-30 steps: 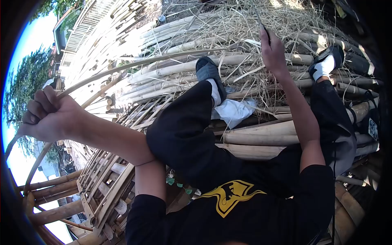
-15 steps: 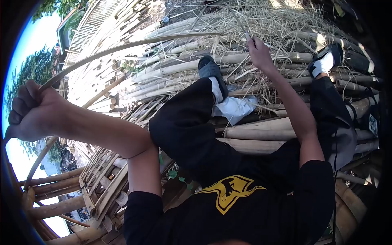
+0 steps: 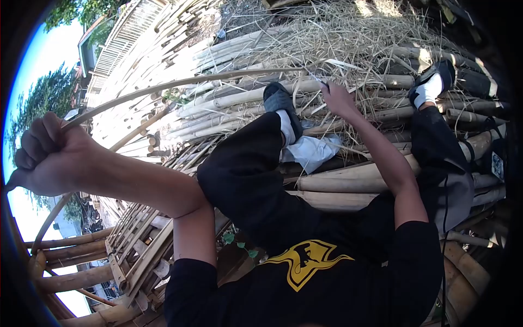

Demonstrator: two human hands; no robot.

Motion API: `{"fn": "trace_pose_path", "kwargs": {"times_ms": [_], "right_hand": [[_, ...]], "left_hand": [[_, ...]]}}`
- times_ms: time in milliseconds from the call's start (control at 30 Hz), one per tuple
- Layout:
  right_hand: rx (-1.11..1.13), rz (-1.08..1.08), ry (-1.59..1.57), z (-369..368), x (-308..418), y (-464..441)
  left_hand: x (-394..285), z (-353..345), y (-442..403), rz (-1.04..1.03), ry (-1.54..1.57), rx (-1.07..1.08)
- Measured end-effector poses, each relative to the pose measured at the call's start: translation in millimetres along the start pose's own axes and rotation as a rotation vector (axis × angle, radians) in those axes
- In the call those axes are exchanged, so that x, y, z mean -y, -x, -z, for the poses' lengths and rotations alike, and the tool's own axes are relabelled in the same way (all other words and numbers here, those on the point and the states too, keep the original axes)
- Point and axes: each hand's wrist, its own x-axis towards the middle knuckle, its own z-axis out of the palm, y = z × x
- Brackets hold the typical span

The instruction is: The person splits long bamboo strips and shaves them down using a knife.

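Observation:
My left hand (image 3: 52, 155) is closed in a fist around a long bamboo strip (image 3: 180, 83), raised at the far left. The strip bows across the view to the right, and its far end lies by the knife. In my right hand (image 3: 339, 100), closed fingers hold a knife (image 3: 315, 75); its thin blade points up and left, at the strip's end. Whether the blade touches the strip I cannot tell. Another stretch of bent strip (image 3: 52, 218) hangs below my left fist.
Thin bamboo shavings (image 3: 359, 43) cover bamboo poles (image 3: 234, 98) on the ground. A white plastic bag (image 3: 313, 152) lies by my left shoe (image 3: 280, 101). A slatted bamboo piece (image 3: 139, 234) and a pole frame (image 3: 76, 278) stand at lower left. A bamboo fence (image 3: 122, 43) rises behind.
My right hand has come down and slightly left with the knife, its blade now near the strip's end. The strip's far end sits lower. My left fist has dropped slightly, still gripping.

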Motion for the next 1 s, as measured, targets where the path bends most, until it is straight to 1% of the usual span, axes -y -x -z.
{"fn": "trace_pose_path", "kwargs": {"times_ms": [33, 67, 100, 167, 200, 267, 300, 333, 367, 400, 433, 467, 533, 567, 600, 633, 667, 700, 733, 800, 833, 900, 933, 1000], "right_hand": [[0.069, -0.084, -0.183, 9, 16, 5], [0.054, -0.052, -0.457, -8, -5, -17], [0.036, -0.038, -0.449, 8, 3, -24], [-0.08, -0.066, -0.636, 47, 42, -5], [-0.073, -0.068, -0.633, 68, 62, 9], [-0.287, 0.344, -0.579, 96, 94, 32], [-0.28, 0.341, -0.581, 90, 91, 33], [-0.443, 0.618, -0.504, 79, 83, 34], [-0.603, 0.895, -0.417, 65, 71, 36], [-0.512, 0.945, -0.207, 41, 33, 28], [-0.128, 0.336, 0.15, 15, 1, 21], [0.201, -0.008, 0.071, -3, -40, 11], [0.101, 0.001, 0.146, -3, -18, 4], [0.052, -0.031, 0.205, -6, -13, 10], [0.169, -0.082, -0.055, 1, -9, 6], [0.176, -0.11, -0.179, -2, -11, -6], [0.293, -0.31, -0.53, 0, -16, -10], [0.411, -0.508, -0.875, 18, -3, -8], [0.413, -0.516, -0.865, 30, 5, -6], [0.508, -0.576, -1.436, 51, 20, -5], [0.514, -0.579, -1.438, 61, 25, -6], [0.935, -0.043, -1.764, 85, 33, -6], [0.932, -0.04, -1.759, 101, 47, -1], [0.602, 0.182, -1.551, 122, 88, 27]], "left_hand": [[8, -12, 10, -0.04, -0.119, -0.081], [12, 2, 4, 0.007, -0.054, -0.03], [16, 6, 1, -0.009, -0.037, -0.037], [14, 15, 2, 0.043, -0.008, -0.071], [14, 22, -1, 0.081, 0.071, -0.028], [12, 30, -6, 0.111, 0.114, -0.029], [11, 32, -8, 0.134, 0.167, -0.027], [8, 28, -7, 0.137, 0.163, -0.03], [3, 24, -8, 0.041, 0.065, -0.076], [-2, 22, -9, -0.051, -0.035, -0.117], [-7, 28, -11, -0.045, -0.036, -0.116], [-11, 37, -14, 0.031, 0.01, -0.065], [-6, 41, -10, 0.112, 0.158, 0.076], [-2, 38, -9, 0.106, 0.16, 0.072], [0, 36, -10, 0.073, 0.064, -0.012], [1, 36, -11, 0.031, -0.032, -0.094], [0, 45, -18, 0.033, 0.049, -0.065], [1, 52, -24, 0.02, 0.06, -0.077], [0, 58, -29, 0.041, 0.103, -0.066], [-2, 72, -40, 0.049, 0.166, -0.008], [-4, 84, -48, 0.05, 0.159, -0.007], [-5, 97, -53, 0.055, 0.268, 0.031], [-4, 97, -51, 0.056, 0.306, 0.041], [8, 75, -36, 0.053, 0.167, -0.112]]}}
